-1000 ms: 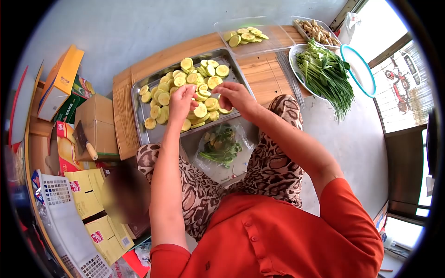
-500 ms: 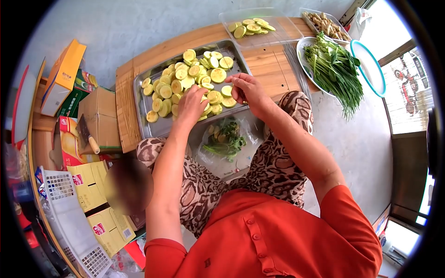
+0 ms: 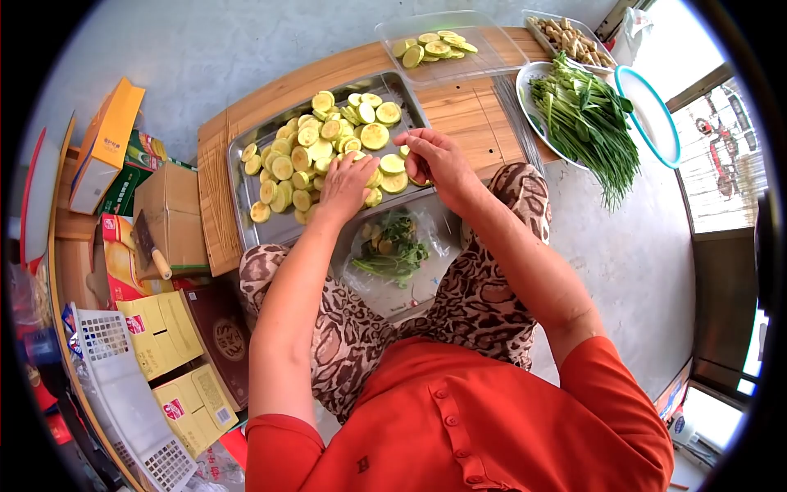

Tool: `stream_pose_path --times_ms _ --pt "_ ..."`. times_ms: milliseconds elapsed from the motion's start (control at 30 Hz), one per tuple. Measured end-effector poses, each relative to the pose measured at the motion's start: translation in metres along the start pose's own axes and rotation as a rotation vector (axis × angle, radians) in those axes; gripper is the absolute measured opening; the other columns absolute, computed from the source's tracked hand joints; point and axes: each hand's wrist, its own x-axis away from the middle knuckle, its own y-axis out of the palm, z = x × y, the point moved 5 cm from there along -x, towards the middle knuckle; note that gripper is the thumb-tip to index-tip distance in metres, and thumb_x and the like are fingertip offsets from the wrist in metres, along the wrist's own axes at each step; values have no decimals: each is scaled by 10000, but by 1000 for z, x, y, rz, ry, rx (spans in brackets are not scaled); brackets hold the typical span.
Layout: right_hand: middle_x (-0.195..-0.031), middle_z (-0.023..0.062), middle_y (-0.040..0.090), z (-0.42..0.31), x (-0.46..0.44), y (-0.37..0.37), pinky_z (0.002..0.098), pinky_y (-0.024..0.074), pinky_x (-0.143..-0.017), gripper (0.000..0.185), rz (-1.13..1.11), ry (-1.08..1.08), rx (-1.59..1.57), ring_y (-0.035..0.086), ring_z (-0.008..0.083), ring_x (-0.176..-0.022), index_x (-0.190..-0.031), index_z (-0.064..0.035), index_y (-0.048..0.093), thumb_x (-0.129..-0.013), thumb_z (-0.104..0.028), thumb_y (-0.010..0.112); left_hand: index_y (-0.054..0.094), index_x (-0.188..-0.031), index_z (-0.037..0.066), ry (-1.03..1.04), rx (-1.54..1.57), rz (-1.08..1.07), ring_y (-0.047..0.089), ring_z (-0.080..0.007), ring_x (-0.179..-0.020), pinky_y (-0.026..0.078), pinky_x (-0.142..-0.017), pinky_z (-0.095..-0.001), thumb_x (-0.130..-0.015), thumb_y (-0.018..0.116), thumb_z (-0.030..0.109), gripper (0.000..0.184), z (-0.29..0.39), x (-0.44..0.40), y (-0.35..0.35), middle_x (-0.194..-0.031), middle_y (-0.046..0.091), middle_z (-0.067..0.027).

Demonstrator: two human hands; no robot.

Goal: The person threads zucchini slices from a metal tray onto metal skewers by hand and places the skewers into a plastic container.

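Observation:
A metal tray (image 3: 261, 227) lies on the wooden table, heaped with round green-rimmed slices (image 3: 301, 157). My left hand (image 3: 348, 187) reaches over the near side of the heap, fingers bent down onto the slices; whether anything is between them is hidden. To its right, my right hand (image 3: 436, 164) is closed in a pinch at the tray's right edge, beside two slices. What it pinches is too small to make out. Below the tray, between the knees, sits a clear plastic bag (image 3: 393, 248) with leafy greens.
Behind stands a clear container (image 3: 492, 67) with more slices. At the right are a bowl of long greens (image 3: 586, 123), a blue-rimmed lid (image 3: 653, 123) and a box of brown pieces (image 3: 568, 41). Thin sticks (image 3: 518, 123) lie beside the bowl. A knife (image 3: 152, 246) rests by cartons (image 3: 172, 215) at left.
My left hand has come down from above the heap onto the slices and turned palm down. My right hand has shifted slightly right, away from the left, still pinched.

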Motion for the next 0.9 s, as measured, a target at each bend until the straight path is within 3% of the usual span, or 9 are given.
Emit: stream_pose_path --times_ms 267,367,467,567,633,700,767,800,900 --pt "-585 21 536 1 0 3 220 333 -456 163 8 14 13 440 83 -481 -947 -36 585 -936 -148 466 512 -1205 104 23 21 -67 423 -240 -1215 309 -1022 -469 -725 691 84 513 1 -5 3 -1197 527 -58" --pt "-585 22 536 5 -2 4 223 332 -457 165 12 20 13 439 84 -482 -950 -36 586 -936 -148 466 536 -1157 91 5 46 -29 451 -255 -1172 305 -1017 -450 -714 691 99 469 1 -5 -1 -1116 548 -71" --pt "-583 19 531 5 -3 4 225 332 -458 168 19 26 19 436 85 -483 -951 -36 586 -937 -150 464 561 -1139 76 -97 184 44 533 -236 -1069 369 -960 -396 -746 696 167 425 -4 -13 -10 -1029 587 -72" --pt "-567 8 511 3 1 8 225 329 -455 178 2 21 34 427 84 -477 -952 -34 586 -943 -155 455 582 -1131 21 -395 988 184 598 -136 -890 466 -766 -280 -863 630 311 397 -28 -19 -7 -974 630 -59" --pt "-546 -4 476 0 6 13 224 319 -451 192 -10 34 79 409 79 -469 -958 -32 586 -953 -162 444 557 -1164 12 -594 1417 258 601 -149 -910 475 -785 -282 -919 535 335 406 -38 -12 -11 -1001 627 -67" --pt "-526 -19 442 0 11 20 218 302 -441 210 -48 21 97 379 68 -448 -976 -23 584 -962 -167 432 512 -1204 14 -603 1851 408 584 -202 -841 485 -835 -350 -950 419 385 460 -43 -13 -19 -1000 603 -90" --pt "-528 -40 401 3 17 30 208 279 -440 242 -117 29 210 337 54 -436 -1023 -16 585 -978 -175 409 526 -1173 6 -614 2056 489 568 -220 -844 478 -845 -380 -937 427 409 478 -56 -8 -21 -988 588 -98" --pt "-513 -46 385 5 20 36 205 275 -438 249 -122 37 226 328 48 -427 -1030 -20 592 -982 -178 406 542 -1131 8 -643 2090 535 573 -225 -834 483 -798 -397 -931 419 431 483 -63 -7 -20 -957 571 -93" --pt "-503 -52 373 9 24 45 203 278 -440 253 -180 29 312 327 44 -428 -1036 -27 598 -983 -181 404 538 -1124 0 -684 2172 630 557 -239 -837 472 -814 -413 -925 419 415 475 -74 -2 -19 -932 557 -100"
